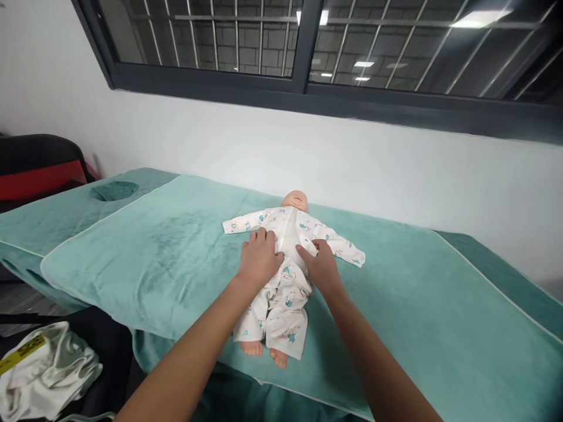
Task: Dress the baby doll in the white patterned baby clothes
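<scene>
A baby doll (pixel 295 201) lies on its back on the green bed cover (pixel 185 234), arms spread and feet toward me. It wears a white printed baby shirt (pixel 275 218), its front parted over a plain white layer (pixel 290 239), and matching trousers (pixel 288 328). At the doll's waist, on the left side, my left hand (pixel 261 258) has its fingers curled together over the shirt's edge; the fingertips are partly hidden. Across from it, my right hand (pixel 322 264) pinches the shirt's other front flap between thumb and fingers.
At the bed's left end is a round face hole (pixel 114 190). A black and red chair back (pixel 41 170) stands beyond it. Crumpled white cloth (pixel 48 375) with a yellow label lies on a black seat at lower left. Behind the bed rise a white wall and a barred window (pixel 303 53).
</scene>
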### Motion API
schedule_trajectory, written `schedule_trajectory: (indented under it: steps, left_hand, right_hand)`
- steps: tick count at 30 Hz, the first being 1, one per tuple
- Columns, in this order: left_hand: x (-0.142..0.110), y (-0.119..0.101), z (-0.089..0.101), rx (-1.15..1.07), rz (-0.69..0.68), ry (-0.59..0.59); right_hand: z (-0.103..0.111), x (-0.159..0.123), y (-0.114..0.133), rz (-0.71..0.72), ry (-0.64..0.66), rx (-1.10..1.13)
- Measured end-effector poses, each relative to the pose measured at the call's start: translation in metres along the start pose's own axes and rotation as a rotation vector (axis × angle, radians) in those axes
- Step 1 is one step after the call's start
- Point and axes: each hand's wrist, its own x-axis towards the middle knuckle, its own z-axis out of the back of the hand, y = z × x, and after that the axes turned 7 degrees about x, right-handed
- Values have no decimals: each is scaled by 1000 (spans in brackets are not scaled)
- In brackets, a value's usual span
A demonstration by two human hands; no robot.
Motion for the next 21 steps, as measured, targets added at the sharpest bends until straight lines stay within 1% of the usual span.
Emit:
schedule_trajectory:
  steps: [2, 6, 8, 9, 11, 13, 15, 16, 18, 19, 20, 21]
  left_hand:
    - [-1, 0, -1, 23, 2, -8]
    - [2, 2, 2, -16, 16, -35]
    - [8, 7, 5, -156, 73, -37]
    - [11, 12, 7, -272, 133, -40]
    - [19, 28, 9, -512, 280, -50]
    - [25, 50, 7, -666, 398, -61]
    - [27, 74, 2, -713, 474, -74]
    - [26, 85, -2, -723, 514, -86]
    - [20, 101, -12, -719, 577, -129]
    - [17, 106, -17, -707, 594, -167]
    - [12, 107, -21, -691, 600, -212]
    - [8, 106, -25, -670, 598, -264]
  right_hand:
    - [4, -2, -3, -42, 70, 40]
    - [7, -8, -2, 10, 76, 83]
    - [10, -8, 0, 41, 70, 119]
    - [13, -7, -1, 52, 56, 139]
    - [24, -3, -6, 58, -11, 192]
    - [42, 1, -19, 24, -102, 276]
    - [64, 3, -42, -67, -173, 328]
    - [76, 3, -54, -127, -183, 302]
    - [96, 0, -78, -219, -192, 142]
    - [103, -3, -86, -223, -217, 46]
    - [107, -5, -92, -193, -257, -31]
    - [108, -8, -94, -130, -303, -89]
